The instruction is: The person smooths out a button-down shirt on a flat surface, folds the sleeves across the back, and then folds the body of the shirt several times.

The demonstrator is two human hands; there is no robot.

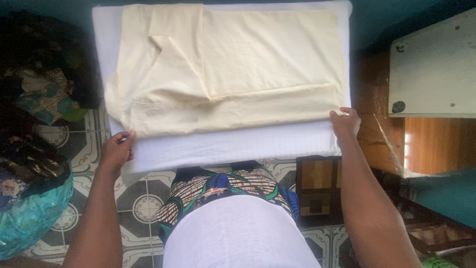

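Patterned floor tiles (pixel 144 198) show below a white padded board (pixel 223 146) bearing a folded cream shirt (pixel 223 69). Left hand (pixel 116 149) and right hand (pixel 345 124) each pinch the shirt's near corners. Heaped printed fabrics (pixel 37 94) lie left of the board.

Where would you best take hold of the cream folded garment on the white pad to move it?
Probably by the two near corners, coming from the near edge. The cream garment lies flat on the white pad, its near fold edge free. The left hand and right hand already pinch those corners.
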